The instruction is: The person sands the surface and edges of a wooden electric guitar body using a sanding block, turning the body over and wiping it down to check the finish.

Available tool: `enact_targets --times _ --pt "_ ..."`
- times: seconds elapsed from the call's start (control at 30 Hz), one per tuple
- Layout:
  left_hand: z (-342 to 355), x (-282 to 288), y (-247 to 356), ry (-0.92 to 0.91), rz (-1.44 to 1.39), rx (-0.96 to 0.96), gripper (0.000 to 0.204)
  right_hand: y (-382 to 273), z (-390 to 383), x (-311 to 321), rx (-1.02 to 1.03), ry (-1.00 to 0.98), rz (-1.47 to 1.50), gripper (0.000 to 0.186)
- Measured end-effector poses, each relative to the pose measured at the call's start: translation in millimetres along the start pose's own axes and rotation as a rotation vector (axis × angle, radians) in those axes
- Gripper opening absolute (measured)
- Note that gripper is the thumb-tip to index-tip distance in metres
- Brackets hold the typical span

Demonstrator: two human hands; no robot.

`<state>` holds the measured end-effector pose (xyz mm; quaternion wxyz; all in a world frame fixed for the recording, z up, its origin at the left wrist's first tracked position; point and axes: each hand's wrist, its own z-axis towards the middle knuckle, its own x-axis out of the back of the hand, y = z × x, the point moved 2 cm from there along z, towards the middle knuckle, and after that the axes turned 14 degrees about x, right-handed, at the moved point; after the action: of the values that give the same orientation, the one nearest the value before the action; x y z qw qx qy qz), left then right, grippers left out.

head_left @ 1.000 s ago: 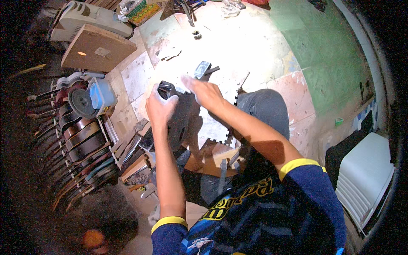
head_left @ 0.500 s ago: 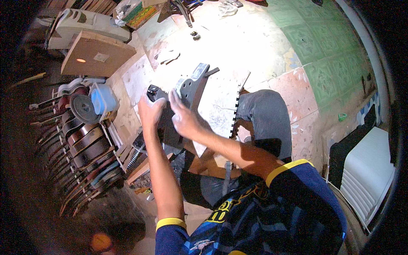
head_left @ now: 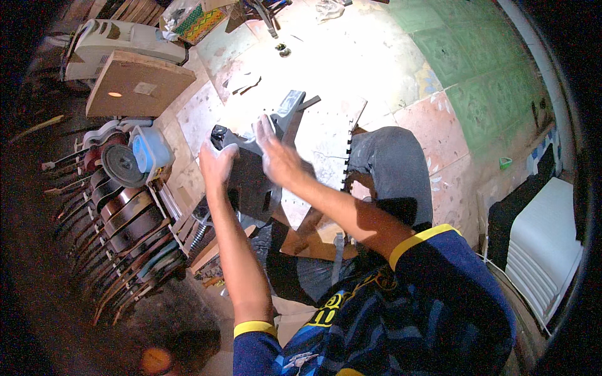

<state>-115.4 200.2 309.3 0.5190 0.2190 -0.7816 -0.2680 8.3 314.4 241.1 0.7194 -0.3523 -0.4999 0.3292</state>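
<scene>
A dark grey, angular plastic panel (head_left: 246, 178) with a pale, dusty raised end rests over my lap. My left hand (head_left: 217, 160) is closed around its left end, thumb on top, beside a glossy black piece (head_left: 218, 133). My right hand (head_left: 276, 156) lies on the panel's upper edge, its whitened fingers stretched out and pressing on it. Whether anything thin sits under those fingers is hidden. A short dark strip (head_left: 310, 102) sticks out past the panel's far end.
A pale board with a notched black edge (head_left: 347, 156) lies by my right knee (head_left: 395, 163). At the left stand a blue tub (head_left: 150, 149), a rack of curved dark parts (head_left: 122, 213) and a brown board (head_left: 138, 84). White stacked panels (head_left: 542, 232) stand far right.
My right hand has shifted and turned on the panel, its fingers reaching a little farther along the upper edge. The panel has tilted slightly, and its row of holes is now covered. My left hand keeps its hold.
</scene>
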Motion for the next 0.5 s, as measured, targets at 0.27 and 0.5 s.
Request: enact_targets --times 0.27,0.5 --pt "-12 0 15 0.027 -0.015 -0.023 0.042 21 7 16 0.067 0.125 -0.156 0.07" --pt "-20 0 19 0.065 0.004 -0.092 0.044 25 14 32 0.153 -0.003 -0.172 0.048"
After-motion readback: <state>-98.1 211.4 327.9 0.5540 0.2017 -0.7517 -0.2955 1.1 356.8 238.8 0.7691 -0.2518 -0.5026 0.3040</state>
